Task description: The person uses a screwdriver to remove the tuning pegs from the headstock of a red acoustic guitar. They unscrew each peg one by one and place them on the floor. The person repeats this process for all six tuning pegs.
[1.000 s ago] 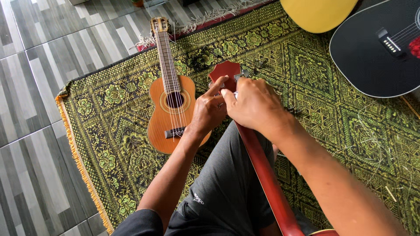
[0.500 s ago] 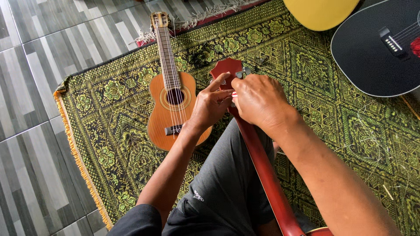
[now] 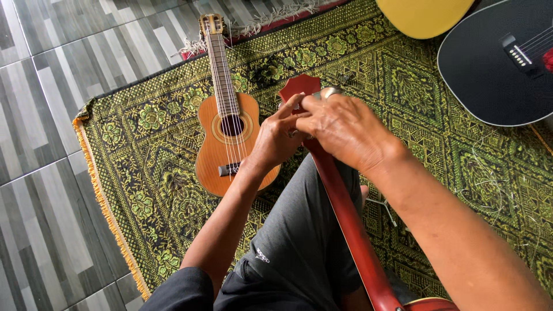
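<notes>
Green patterned rug (image 3: 173,190) over grey tiles carries a small ukulele (image 3: 227,141). Across the person's lap lies a red guitar neck (image 3: 345,219), stiff, best held along its shaft. Left hand (image 3: 276,138) and right hand (image 3: 345,129) both pinch at its headstock (image 3: 296,86), wrists bent inward

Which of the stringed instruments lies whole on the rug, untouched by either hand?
The small orange-brown ukulele, left of the hands; the red one is held, the black and yellow are cut off.
</notes>
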